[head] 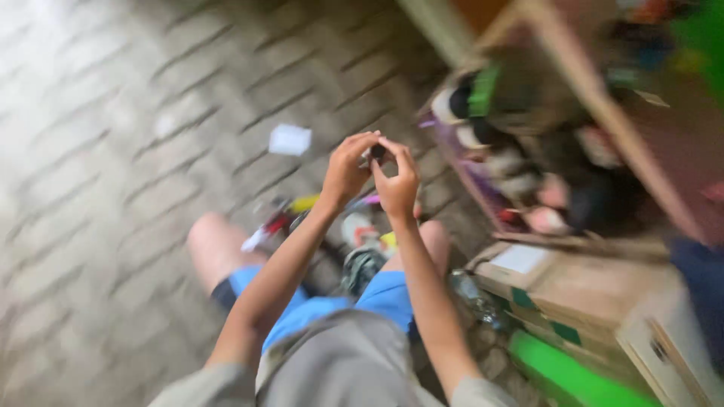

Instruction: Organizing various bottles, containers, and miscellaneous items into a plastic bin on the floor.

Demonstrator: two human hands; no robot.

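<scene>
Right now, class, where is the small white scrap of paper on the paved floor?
In the head view, the white paper scrap lies on the brick paving, left of centre, just up and left of the left hand.

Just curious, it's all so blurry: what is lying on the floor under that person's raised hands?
Under the left hand and right hand, between the bare knees, lie blurred colourful items in red, yellow and white. The forearms cover part of the pile, and blur hides what each item is.

I see both hands, left hand (345, 172) and right hand (397, 181), meeting around a small dark object (377, 153) above my knees; a white paper scrap (289, 139) lies left on the brick-paved floor (90, 151), brown cardboard boxes (581, 290) right.
</scene>
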